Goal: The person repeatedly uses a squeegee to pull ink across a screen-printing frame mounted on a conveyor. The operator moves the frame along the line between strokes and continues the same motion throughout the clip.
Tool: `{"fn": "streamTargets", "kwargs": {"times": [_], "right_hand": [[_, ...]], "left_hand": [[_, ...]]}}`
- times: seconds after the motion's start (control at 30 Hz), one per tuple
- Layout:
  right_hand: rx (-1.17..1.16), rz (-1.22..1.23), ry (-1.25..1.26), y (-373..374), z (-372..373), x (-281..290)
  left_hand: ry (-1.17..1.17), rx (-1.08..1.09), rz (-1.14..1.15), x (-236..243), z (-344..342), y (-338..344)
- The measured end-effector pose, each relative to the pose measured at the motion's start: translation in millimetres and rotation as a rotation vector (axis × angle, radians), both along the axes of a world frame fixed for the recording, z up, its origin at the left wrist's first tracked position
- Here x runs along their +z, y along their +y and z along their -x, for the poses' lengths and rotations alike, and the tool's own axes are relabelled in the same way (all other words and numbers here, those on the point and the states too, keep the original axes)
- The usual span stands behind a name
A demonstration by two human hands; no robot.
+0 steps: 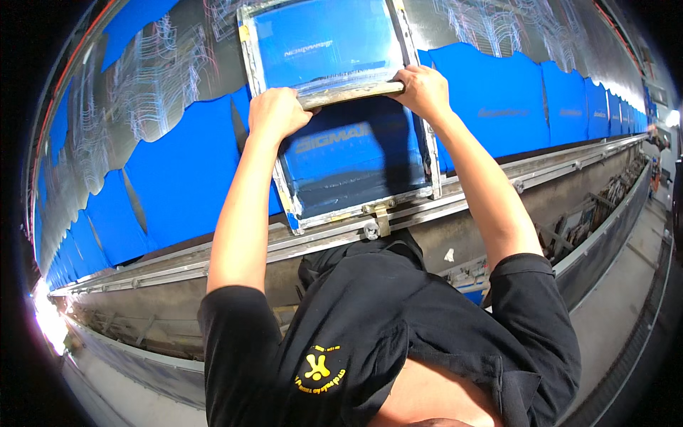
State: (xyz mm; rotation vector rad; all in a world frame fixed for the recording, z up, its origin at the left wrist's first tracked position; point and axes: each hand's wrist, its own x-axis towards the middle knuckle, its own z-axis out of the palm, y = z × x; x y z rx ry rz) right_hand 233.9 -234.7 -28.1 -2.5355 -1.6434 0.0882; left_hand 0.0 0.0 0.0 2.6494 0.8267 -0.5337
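Note:
Both my hands grip a long wooden-handled squeegee [350, 95] that lies crosswise on a screen-printing frame [430, 158]. My left hand [274, 115] is closed around its left end, and my right hand [425, 91] around its right end. Blue fabric shows through the mesh, with a pale smear of ink along the squeegee's far side. Lettering shows faintly on the mesh both above and below the squeegee. At its near edge the frame rests by a metal rail [313, 240], where a brass-coloured bracket [383, 219] sits.
Blue fabric pieces [181, 174] lie in a row along the long table [163, 71], whose grey surface carries streaky marks. More blue pieces [501, 99] continue to the right. Below the rail, a trough-like shelf [594, 213] holds cluttered items. Floor [626, 285] runs alongside.

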Motion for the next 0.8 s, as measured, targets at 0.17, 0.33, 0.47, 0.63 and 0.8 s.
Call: {"fn": "streamTargets", "kwargs": {"times": [0.17,0.33,0.47,0.63,0.8], "right_hand": [[-0.006,-0.191,-0.04,40.0,-18.5,-10.0],[-0.014,-0.141,0.014,-9.3,17.8,-18.9],[-0.014,-0.119,0.042,-58.4,51.2,-19.2],[0.028,-0.196,0.085,-154.6,106.3,-13.2],[0.088,-0.241,0.322,-142.1,95.8,19.2]], "left_hand": [[-0.109,0.024,-0.134,0.0,-17.0,27.3],[-0.078,0.042,-0.092,-14.0,19.9,-23.4],[-0.006,0.065,-0.044,-6.7,57.4,-77.0],[-0.079,0.049,-0.044,-4.2,121.1,-162.6],[-0.108,0.08,-0.073,3.0,125.1,-160.0]]}}
